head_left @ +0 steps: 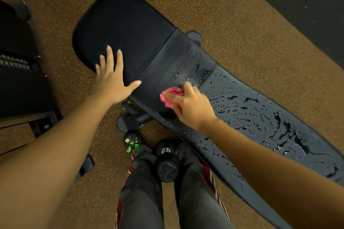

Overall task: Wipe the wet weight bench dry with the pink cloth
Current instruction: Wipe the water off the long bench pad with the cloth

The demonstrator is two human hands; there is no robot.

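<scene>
Presently in view, item by item:

1. Weight bench (130, 24), black, lying diagonally on the speckled brown floor (242, 33). The broad pad at its far left end looks dry and matt. The long pad towards the right edge is covered in water beads and streaks (279, 126).
2. Pink cloth (170, 94), bunched, pressed on the bench's middle section near its front edge, just beside the wet patch.
3. Right hand (189, 106), fingers (172, 97) curled round the cloth, grasping it.
4. Left hand (111, 78), fingers (110, 55) straight and spread, released, palm flat on the dry pad near its front edge.
5. Dumbbell (165, 161), black, on the floor between the person's legs, close to the bench's front edge.
6. Shoe (132, 140), dark with green charms, beside the bench's foot.
</scene>
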